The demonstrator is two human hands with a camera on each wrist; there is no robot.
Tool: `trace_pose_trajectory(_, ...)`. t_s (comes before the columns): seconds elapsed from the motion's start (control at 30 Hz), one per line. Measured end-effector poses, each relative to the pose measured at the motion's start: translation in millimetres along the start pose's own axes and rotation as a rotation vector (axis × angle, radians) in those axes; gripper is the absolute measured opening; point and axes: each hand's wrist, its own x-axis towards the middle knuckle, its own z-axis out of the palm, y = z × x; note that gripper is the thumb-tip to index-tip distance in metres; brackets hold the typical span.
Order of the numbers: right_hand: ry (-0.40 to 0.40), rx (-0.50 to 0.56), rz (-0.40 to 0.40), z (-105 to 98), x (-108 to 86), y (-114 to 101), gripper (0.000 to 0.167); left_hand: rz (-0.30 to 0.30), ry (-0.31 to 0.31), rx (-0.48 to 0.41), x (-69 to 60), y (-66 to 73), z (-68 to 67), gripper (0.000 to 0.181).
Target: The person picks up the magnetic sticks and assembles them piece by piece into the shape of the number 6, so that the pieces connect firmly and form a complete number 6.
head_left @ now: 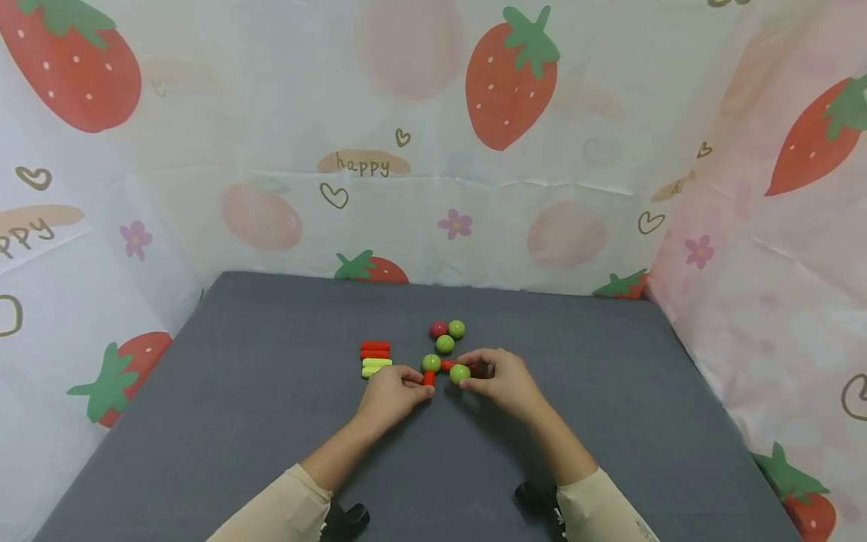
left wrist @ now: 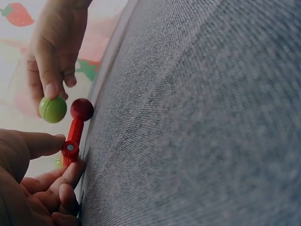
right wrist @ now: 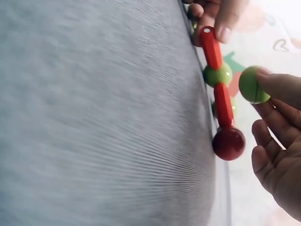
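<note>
My left hand [head_left: 391, 394] pinches the free end of a red rod [right wrist: 211, 48], which has a pale dot on its end face. This rod joins a green ball [head_left: 431, 363]. From that ball a second red rod [right wrist: 224, 104] runs to a dark red ball [right wrist: 229, 143], mostly hidden behind my right hand in the head view. My right hand [head_left: 504, 382] holds another green ball [head_left: 460, 374] between thumb and fingers, apart from the joined pieces. In the left wrist view, this held green ball [left wrist: 52, 109] hangs beside the dark red ball [left wrist: 82, 109].
Beyond the hands, a red ball [head_left: 439, 328] and two green balls [head_left: 457, 329] sit close together. Left of them lie red rods [head_left: 375, 346] and yellow-green rods [head_left: 376, 363] in a stack of rows. All rest on a grey cloth-covered table [head_left: 271, 339], with a strawberry-print curtain [head_left: 433, 188] around it.
</note>
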Motion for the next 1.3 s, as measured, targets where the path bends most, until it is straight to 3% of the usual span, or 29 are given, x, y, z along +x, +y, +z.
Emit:
trace_pose_trajectory(0.23, -0.006, 0.009, -0.016, 10.5, -14.2, 1.9, 0.029, 0.006, -0.003, 0.016, 0.0, 1.6, 1.0, 0.025)
trace_pose_trajectory(0.67, -0.098, 0.038, -0.039, 21.7, -18.0, 8.5, 0.031, 0.002, -0.004, 0.023, 1.4, 6.5, 3.9, 0.026)
trace_pose_trajectory(1.3, -0.095, 0.051, -0.019, 31.7, -23.9, 10.3, 0.029, 0.010, -0.001, 0.038, 6.5, 8.2, 7.0, 0.024)
